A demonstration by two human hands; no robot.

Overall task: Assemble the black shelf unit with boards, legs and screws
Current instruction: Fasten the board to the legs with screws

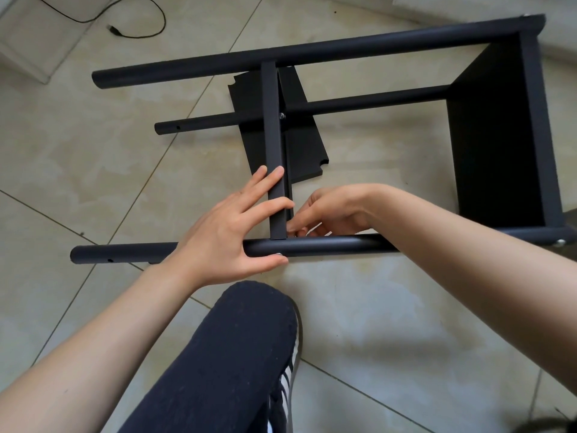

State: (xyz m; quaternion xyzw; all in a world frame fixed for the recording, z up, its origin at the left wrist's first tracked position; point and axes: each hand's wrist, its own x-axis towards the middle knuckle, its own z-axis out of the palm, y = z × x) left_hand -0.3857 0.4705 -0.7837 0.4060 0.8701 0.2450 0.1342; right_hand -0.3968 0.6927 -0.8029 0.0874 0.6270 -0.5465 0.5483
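Head view: black shelf unit (pixel 496 126) lay on its side on tiled floor (pixel 93 170), three tubular legs running left to right. Far leg (pixel 281 56) and near leg (pixel 327 245) joined at right end by fitted board (pixel 493 135), seen edge-on with its dark face turned left. Middle leg (pixel 359 103) lower, closer to floor, also met that board. Second board (pixel 276 145) stood on edge between far and near legs, left of centre, near end touching near leg. Loose board (pixel 304 151) lay flat on floor beneath, notched corners visible. Left hand (pixel 231 232) spread over joint, fingers straight, fingertips resting on second board's edge, thumb pressed against near leg beside screw head (pixel 278 254). Right hand (pixel 331 210) reached in from right, just behind near leg, fingers curled and pinched together at board's near end; item pinched too small to identify. Bent knee in dark trousers (pixel 231 354) at near centre, striped shoe (pixel 288 379) beside it. Cable (pixel 137 32) with plug on floor at far left.
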